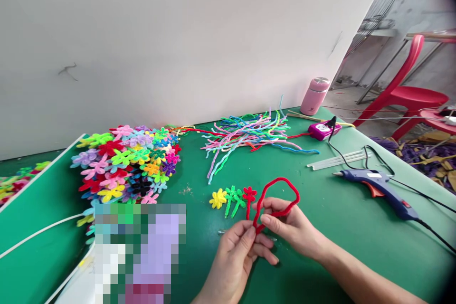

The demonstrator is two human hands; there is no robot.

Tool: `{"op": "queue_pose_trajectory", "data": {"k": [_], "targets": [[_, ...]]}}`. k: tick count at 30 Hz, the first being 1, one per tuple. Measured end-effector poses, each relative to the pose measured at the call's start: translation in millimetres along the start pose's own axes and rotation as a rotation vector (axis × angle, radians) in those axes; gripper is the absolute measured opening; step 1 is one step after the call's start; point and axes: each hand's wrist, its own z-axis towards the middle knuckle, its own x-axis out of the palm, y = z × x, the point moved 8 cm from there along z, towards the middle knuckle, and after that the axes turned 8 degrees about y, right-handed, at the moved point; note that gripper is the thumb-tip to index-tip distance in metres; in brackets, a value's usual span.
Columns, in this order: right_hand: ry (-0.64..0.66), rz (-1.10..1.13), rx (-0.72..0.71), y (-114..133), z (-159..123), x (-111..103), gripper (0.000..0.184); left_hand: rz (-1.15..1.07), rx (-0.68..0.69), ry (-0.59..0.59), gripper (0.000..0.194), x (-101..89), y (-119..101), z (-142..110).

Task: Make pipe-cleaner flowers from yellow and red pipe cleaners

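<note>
A red pipe cleaner (281,179) is bent into a wide loop above the green table. My left hand (242,249) pinches its lower end between thumb and fingers. My right hand (290,225) grips the loop's lower right side, with the thumb against the fuzzy stem. Just beyond my hands lie small pipe-cleaner pieces: a yellow flower (218,198), green flower-like shapes (234,201) and a red flower (250,194) with a stem. A thin clear piece partly shows behind my left fingers; I cannot make out what it is.
A large pile of colourful pipe-cleaner flowers (124,164) sits left. Loose pipe cleaners (249,135) are heaped at the back. To the right are glue sticks (338,160), a blue glue gun (377,190), a purple power socket (322,129) and a pink flask (315,96). A white board (185,52) stands behind.
</note>
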Motion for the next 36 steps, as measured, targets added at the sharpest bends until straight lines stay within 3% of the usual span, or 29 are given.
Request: {"op": "queue_pose_trajectory", "data": {"k": [6, 15, 19, 27, 36], "targets": [[0.096, 0.033, 0.034, -4, 0, 8, 0.023, 0.109, -0.024, 0.067, 0.024, 8.2, 10, -1], [0.09, 0.094, 0.07, -11, 1, 3, 0.027, 0.297, -0.037, 0.096, 0.027, -0.8, 24, -2], [0.082, 0.163, 0.1, -12, 2, 6, 0.032, 0.264, 0.017, 0.047, 0.024, -0.4, 15, -3], [0.037, 0.212, 0.116, -16, 1, 3, 0.027, 0.095, -0.04, 0.046, 0.023, 4.4, 12, -3], [0.035, 0.223, 0.09, -15, 2, 2, 0.026, 0.078, -0.049, 0.031, 0.023, 3.2, 11, -3]]}}
